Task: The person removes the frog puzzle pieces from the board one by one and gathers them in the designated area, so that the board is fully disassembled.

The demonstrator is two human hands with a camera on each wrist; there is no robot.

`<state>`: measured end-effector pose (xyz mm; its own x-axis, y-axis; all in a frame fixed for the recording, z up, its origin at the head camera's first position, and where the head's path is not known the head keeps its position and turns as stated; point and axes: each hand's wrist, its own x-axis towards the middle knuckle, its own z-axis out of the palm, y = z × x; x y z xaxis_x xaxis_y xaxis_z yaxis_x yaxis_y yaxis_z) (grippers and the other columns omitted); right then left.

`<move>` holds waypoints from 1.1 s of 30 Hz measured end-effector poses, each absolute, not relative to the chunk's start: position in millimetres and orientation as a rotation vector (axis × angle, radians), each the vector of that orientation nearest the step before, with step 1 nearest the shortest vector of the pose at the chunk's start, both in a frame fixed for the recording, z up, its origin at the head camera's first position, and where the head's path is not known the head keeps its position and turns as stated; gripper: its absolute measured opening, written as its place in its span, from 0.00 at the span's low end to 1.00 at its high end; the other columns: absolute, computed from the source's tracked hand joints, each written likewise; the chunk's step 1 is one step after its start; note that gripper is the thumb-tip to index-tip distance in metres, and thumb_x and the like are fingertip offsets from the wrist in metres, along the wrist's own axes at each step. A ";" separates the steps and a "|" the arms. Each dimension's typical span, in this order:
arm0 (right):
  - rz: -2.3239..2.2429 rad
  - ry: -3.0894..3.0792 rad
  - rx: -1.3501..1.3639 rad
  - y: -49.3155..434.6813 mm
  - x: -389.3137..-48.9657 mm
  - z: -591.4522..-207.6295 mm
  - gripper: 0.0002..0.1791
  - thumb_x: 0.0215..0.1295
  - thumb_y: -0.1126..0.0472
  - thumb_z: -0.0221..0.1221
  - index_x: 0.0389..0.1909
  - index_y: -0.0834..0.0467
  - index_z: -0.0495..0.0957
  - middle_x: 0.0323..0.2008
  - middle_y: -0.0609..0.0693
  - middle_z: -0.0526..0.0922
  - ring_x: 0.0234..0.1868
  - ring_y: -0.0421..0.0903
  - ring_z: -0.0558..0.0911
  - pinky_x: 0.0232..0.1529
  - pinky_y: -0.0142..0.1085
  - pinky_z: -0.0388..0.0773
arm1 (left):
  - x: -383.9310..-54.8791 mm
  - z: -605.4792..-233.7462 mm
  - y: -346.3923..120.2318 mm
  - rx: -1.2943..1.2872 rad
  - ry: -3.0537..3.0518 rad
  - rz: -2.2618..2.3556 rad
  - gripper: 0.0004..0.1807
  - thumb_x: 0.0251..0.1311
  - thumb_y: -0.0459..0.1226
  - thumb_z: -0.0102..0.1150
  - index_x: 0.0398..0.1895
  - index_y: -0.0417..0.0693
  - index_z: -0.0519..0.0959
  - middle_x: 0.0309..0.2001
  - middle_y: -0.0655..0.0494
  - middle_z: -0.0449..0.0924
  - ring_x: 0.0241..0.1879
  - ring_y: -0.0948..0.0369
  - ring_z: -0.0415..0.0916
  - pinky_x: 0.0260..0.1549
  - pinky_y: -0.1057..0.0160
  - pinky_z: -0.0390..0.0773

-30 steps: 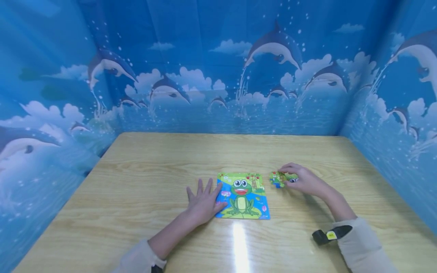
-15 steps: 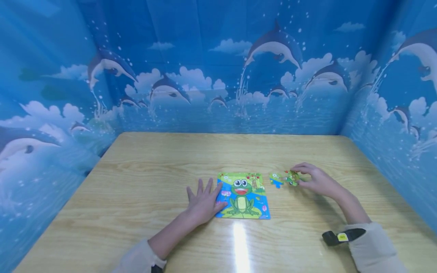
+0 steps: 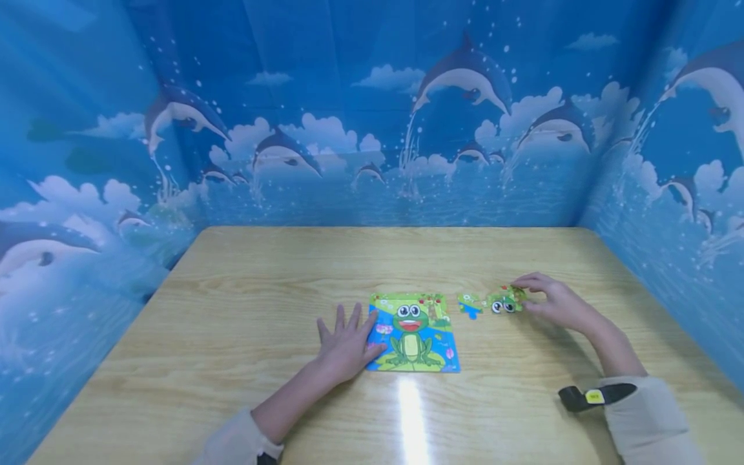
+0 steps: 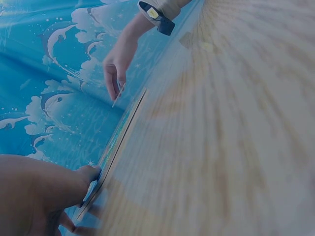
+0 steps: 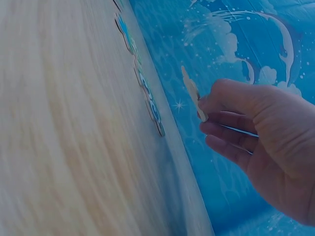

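Observation:
A square frog puzzle board (image 3: pixel 411 336) lies flat on the wooden table. My left hand (image 3: pixel 343 349) rests with spread fingers along its left edge, thumb and forefinger over the picture. To the right, my right hand (image 3: pixel 555 302) pinches a thin puzzle piece (image 5: pixel 193 93) between thumb and fingertips, held up off the table in the right wrist view. Just left of that hand lies a loose puzzle piece with the frog's eyes (image 3: pixel 502 305), partly overlapped by the held piece in the head view. Between it and the board is a green and blue puzzle piece (image 3: pixel 469 305).
The light wooden table (image 3: pixel 261 271) reaches back to a blue curtain (image 3: pixel 349 97) printed with dolphins and clouds, which also hangs along both sides. A streak of light shines on the tabletop in front of the board. Dark straps sit at both sleeves.
My right hand has moved right with the pinched piece, away from above the green and blue piece, and the frog's eyes piece shows more. My left hand has stayed put.

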<state>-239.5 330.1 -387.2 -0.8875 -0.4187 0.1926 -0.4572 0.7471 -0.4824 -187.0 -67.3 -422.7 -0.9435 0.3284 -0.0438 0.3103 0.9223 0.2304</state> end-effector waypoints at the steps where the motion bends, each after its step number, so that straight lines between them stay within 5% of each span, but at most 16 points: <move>1: 0.821 -2.872 0.717 332.0 -240.2 -387.7 0.22 0.53 0.72 0.60 0.51 0.71 0.73 0.51 0.70 0.70 0.45 0.67 0.73 0.43 0.57 0.72 | -187.0 -422.8 -67.3 0.499 3.000 0.338 0.38 0.60 0.62 0.41 0.70 0.54 0.57 0.69 0.40 0.48 0.65 0.36 0.38 0.51 0.27 0.39; 33: 0.842 -2.916 0.658 362.6 -245.4 -406.9 0.22 0.49 0.73 0.62 0.49 0.73 0.73 0.48 0.71 0.72 0.49 0.68 0.71 0.48 0.58 0.68 | -186.6 -422.5 -67.8 0.502 3.001 0.356 0.38 0.61 0.62 0.41 0.70 0.54 0.57 0.69 0.40 0.48 0.65 0.36 0.37 0.52 0.27 0.38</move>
<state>-245.4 362.6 -406.9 -0.9096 -0.3881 0.1483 -0.4074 0.7632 -0.5015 -186.6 -67.8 -422.5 -0.9433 0.3297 -0.0384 0.3116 0.9194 0.2400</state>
